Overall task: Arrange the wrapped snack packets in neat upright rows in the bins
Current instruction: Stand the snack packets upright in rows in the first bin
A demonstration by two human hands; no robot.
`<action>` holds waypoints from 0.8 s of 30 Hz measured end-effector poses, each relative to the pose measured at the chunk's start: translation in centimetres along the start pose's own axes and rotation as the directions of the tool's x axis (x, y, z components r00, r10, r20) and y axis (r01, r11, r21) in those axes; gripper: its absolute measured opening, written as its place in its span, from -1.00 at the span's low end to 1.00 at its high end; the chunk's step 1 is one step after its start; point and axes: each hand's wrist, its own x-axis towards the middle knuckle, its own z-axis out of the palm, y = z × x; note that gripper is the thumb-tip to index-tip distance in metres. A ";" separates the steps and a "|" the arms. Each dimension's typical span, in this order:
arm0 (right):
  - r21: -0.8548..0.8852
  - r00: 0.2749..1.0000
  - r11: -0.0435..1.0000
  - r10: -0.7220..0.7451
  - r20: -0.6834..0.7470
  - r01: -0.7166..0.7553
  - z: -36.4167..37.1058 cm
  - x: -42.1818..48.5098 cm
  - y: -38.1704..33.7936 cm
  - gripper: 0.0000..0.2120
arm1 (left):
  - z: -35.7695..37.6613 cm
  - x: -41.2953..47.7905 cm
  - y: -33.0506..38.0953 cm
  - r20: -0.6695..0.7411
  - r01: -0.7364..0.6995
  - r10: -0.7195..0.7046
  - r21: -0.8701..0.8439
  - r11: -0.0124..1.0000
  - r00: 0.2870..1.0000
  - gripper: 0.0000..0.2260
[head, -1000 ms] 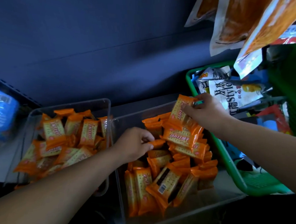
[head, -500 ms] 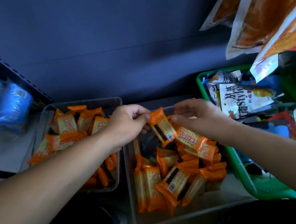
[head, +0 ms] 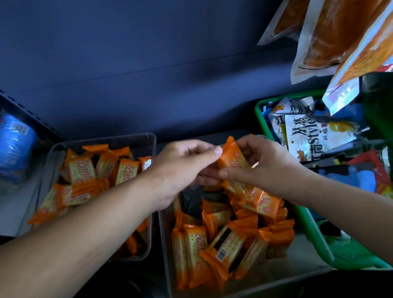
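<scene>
Both hands have come up out of the right bin (head: 277, 279) and met over its far edge, where a second ago they worked apart among the packets; the left hand (head: 185, 165) now pinches the top corner of one orange packet (head: 233, 157) between thumb and forefinger, and the right hand (head: 264, 165) grips its other side, fingers curled round it. Nearest, at the bin's near left corner, a short row (head: 187, 256) of packets stands on edge; beside it, toward the middle, a barcode-up packet (head: 225, 247) lies tumbled among others; further in, a loose heap (head: 257, 200) slopes against the right wall. The left bin (head: 113, 137) holds a jumbled pile, a few upright along its far edge; past the right bin's right wall sits a green basket (head: 313, 229) of mixed bags, with hanging pouches (head: 335, 34) above. The step looks like squaring up one packet for placing; next it wants lowering on edge, snug against the standing row, without toppling its neighbours.
</scene>
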 end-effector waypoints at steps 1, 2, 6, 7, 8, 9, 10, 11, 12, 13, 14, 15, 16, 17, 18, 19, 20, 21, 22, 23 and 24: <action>-0.055 1.000 0.998 -0.016 -0.021 0.015 0.0 0.0 0.0 -0.56 | 0.0 0.0 0.0 -0.004 -0.022 0.022 0.006 1.000 1.000 -0.86; -0.081 1.000 0.996 -0.025 -0.012 0.024 -0.1 0.0 -0.1 -0.57 | 0.0 0.2 -0.2 -0.020 -0.045 0.045 0.031 0.999 0.999 -0.89; 0.045 0.990 0.999 -0.020 0.143 0.014 -1.0 0.0 -0.1 -0.69 | -0.4 0.8 -0.5 -0.053 -0.072 0.080 0.136 0.988 0.995 -0.93; 0.090 0.985 0.996 -0.008 0.172 -0.007 -1.4 -0.1 0.0 -0.71 | -0.3 0.8 -0.5 -0.042 -0.077 0.084 0.143 0.987 0.996 -0.93; 0.118 0.982 0.993 0.004 0.189 -0.027 -1.6 -0.1 0.1 -0.74 | -0.1 0.8 -0.5 -0.030 -0.085 0.090 0.151 0.985 0.995 -0.93; 0.124 0.982 0.992 0.016 0.186 -0.039 -1.7 -0.1 0.1 -0.78 | 0.2 0.9 -0.5 -0.023 -0.090 0.094 0.142 0.986 0.995 -0.93; 0.112 0.987 0.993 0.023 0.158 -0.041 -1.7 -0.1 0.2 -0.84 | 0.3 1.1 -0.7 -0.026 -0.088 0.091 0.109 0.990 0.995 -0.92; 0.093 0.994 0.995 0.036 0.106 -0.046 -1.7 0.0 0.3 -0.90 | 0.5 1.4 -0.9 -0.035 -0.069 0.071 0.074 0.995 0.997 -0.89; 0.073 0.998 0.996 0.053 0.033 -0.056 -1.7 0.2 0.5 -0.93 | 0.5 1.7 -1.5 -0.046 -0.042 0.045 0.075 0.996 0.998 -0.87; 0.058 0.997 0.996 0.070 -0.041 -0.067 -1.9 0.3 0.7 -0.92 | 0.4 2.1 -2.4 -0.048 -0.029 0.039 0.182 0.983 0.998 -0.87; 0.051 0.992 0.996 0.079 -0.094 -0.075 -2.0 0.6 1.0 -0.90 | -0.1 2.7 -3.8 -0.013 -0.042 0.052 0.397 0.917 0.999 -0.87; 0.063 0.989 0.994 0.092 -0.113 -0.085 -2.3 0.7 1.3 -0.89 | -0.5 3.2 -5.2 0.063 -0.054 0.020 0.610 0.791 0.998 -0.85; 0.083 0.988 0.992 0.105 -0.109 -0.096 -2.5 0.8 1.6 -0.88 | -0.8 3.6 -6.6 0.148 -0.070 -0.071 0.769 0.635 0.986 -0.76; 0.095 0.989 0.990 0.117 -0.094 -0.108 -2.7 0.8 1.8 -0.86 | -1.0 3.8 -7.9 0.196 -0.080 -0.179 0.859 0.505 0.964 -0.58; 0.088 0.988 0.989 0.127 -0.082 -0.120 -2.8 0.8 2.0 -0.85 | -1.1 4.1 -8.8 0.194 -0.056 -0.275 0.896 0.441 0.942 -0.38; 0.075 0.988 0.989 0.134 -0.073 -0.128 -3.0 0.7 2.2 -0.86 | -1.0 4.3 -9.4 0.181 -0.014 -0.347 0.900 0.435 0.920 -0.22; 0.064 0.989 0.989 0.136 -0.062 -0.132 -3.1 0.6 2.4 -0.87 | -0.9 4.5 -10.0 0.183 0.019 -0.398 0.891 0.453 0.899 -0.13; 0.056 0.989 0.989 0.139 -0.048 -0.136 -3.2 0.5 2.5 -0.89 | -0.9 4.9 -10.4 0.182 0.040 -0.427 0.886 0.462 0.885 -0.10; 0.056 0.989 0.988 0.143 -0.034 -0.141 -3.3 0.4 2.6 -0.90 | -1.0 5.2 -10.7 0.165 0.057 -0.442 0.893 0.447 0.882 -0.08; 0.062 0.989 0.987 0.148 -0.023 -0.146 -3.4 0.3 2.6 -0.91 | -1.0 5.5 -10.9 0.149 0.072 -0.453 0.898 0.435 0.879 -0.07; 0.069 0.988 0.986 0.150 -0.019 -0.149 -3.4 0.3 2.7 -0.91 | -1.1 5.7 -11.0 0.132 0.095 -0.470 0.899 0.428 0.873 -0.06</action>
